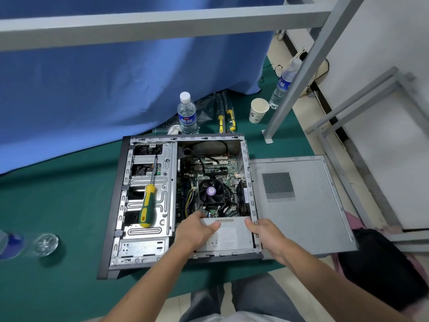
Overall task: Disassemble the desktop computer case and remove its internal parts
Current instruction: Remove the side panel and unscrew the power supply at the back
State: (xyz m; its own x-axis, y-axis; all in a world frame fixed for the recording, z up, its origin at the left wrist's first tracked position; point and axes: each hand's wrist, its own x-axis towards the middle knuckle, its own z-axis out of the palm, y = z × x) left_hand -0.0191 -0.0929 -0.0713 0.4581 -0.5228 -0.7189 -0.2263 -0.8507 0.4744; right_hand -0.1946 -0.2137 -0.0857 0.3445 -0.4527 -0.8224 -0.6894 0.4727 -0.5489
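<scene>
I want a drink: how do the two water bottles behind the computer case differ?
The near bottle stands upright in plain view; the far bottle leans, partly behind a grey frame leg. The near one's white cap shows clearly; the far one's is blurred. Both are clear with blue labels.

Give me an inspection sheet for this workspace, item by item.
Surface: green mat.
Job's things: open computer case; side panel off beside it; power supply and CPU fan inside.
Clutter: screwdriver on the drive cage; water bottle; paper cup.
Grips: left hand and right hand hold the power supply.
Cables: black cable over the motherboard.
Surroundings: blue curtain; metal frame.
</scene>
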